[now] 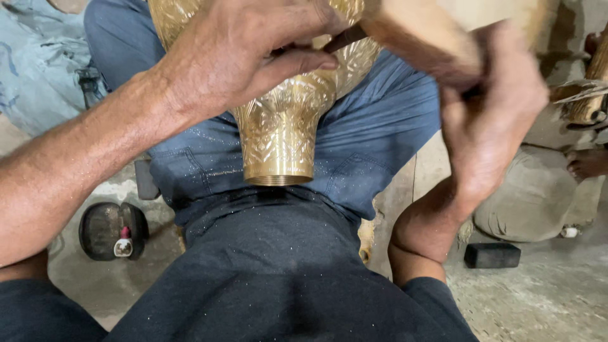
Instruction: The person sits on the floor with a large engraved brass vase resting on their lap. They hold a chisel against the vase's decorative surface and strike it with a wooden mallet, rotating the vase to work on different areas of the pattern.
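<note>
An engraved brass vase (278, 126) lies across my lap, its narrow neck pointing toward me. My left hand (247, 47) rests on its body and pinches a thin dark chisel (345, 39) against the metal. My right hand (491, 120) is raised to the right of the vase, closed around the handle of a wooden mallet (421, 31), whose head is blurred above the chisel's end.
Blue jeans (373, 133) and a dark shirt (278, 272) fill the middle. A small black round container (113, 229) sits on the concrete floor at left, a black block (492, 255) at right. Another person's foot (586, 163) and pale cloth lie far right.
</note>
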`<action>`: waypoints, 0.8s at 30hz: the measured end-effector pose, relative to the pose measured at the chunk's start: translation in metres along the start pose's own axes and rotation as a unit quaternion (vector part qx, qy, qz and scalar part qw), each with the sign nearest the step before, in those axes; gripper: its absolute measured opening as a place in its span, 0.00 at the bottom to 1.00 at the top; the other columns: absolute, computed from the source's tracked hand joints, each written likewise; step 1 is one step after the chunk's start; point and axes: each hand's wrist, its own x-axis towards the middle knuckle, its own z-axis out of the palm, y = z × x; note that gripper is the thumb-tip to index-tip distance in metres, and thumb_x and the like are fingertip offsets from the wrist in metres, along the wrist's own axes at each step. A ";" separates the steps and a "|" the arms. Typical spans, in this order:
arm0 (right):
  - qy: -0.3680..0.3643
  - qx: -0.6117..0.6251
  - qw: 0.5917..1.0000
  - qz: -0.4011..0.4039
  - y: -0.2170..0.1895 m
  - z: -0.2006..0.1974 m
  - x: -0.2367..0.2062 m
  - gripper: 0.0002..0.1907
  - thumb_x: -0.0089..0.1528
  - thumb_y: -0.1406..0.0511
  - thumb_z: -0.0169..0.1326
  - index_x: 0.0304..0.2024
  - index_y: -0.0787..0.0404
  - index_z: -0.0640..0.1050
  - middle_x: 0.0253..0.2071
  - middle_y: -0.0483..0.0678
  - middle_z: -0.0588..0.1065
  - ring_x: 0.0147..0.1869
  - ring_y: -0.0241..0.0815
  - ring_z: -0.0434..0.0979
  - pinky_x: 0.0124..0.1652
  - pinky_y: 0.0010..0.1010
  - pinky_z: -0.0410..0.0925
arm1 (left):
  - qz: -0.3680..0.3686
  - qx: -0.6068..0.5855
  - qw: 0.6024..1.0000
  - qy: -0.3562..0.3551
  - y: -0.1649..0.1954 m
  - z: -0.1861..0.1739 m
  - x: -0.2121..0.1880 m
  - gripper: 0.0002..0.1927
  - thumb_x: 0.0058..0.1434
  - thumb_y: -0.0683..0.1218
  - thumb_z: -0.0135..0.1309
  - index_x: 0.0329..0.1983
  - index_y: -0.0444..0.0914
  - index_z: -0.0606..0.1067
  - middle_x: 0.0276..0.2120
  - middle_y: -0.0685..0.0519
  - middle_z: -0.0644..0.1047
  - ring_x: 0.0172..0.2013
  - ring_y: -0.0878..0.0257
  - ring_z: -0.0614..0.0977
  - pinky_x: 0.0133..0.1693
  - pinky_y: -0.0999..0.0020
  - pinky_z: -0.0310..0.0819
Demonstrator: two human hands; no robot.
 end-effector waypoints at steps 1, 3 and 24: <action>0.030 0.091 0.994 0.043 0.000 0.002 -0.002 0.25 0.66 0.75 0.59 0.64 0.68 0.68 0.40 0.54 0.78 0.39 0.45 0.74 0.45 0.31 0.71 | 0.008 0.015 1.000 0.004 0.001 0.000 -0.001 0.14 0.73 0.48 0.64 0.55 0.37 0.77 0.37 0.52 0.80 0.37 0.61 0.83 0.40 0.63 0.79; 0.057 0.146 0.987 0.031 0.005 0.003 -0.004 0.28 0.70 0.75 0.61 0.70 0.70 0.65 0.39 0.55 0.77 0.39 0.46 0.75 0.45 0.31 0.71 | 0.033 0.046 0.998 0.016 0.000 -0.001 -0.002 0.14 0.73 0.48 0.63 0.56 0.37 0.77 0.38 0.52 0.80 0.39 0.60 0.83 0.43 0.63 0.79; 0.045 0.152 0.987 0.001 0.001 0.004 0.001 0.26 0.71 0.78 0.58 0.70 0.68 0.66 0.40 0.50 0.76 0.42 0.37 0.77 0.45 0.31 0.72 | 0.008 0.036 0.999 0.006 0.000 -0.001 -0.002 0.15 0.74 0.49 0.65 0.57 0.38 0.78 0.36 0.52 0.80 0.34 0.61 0.82 0.38 0.62 0.79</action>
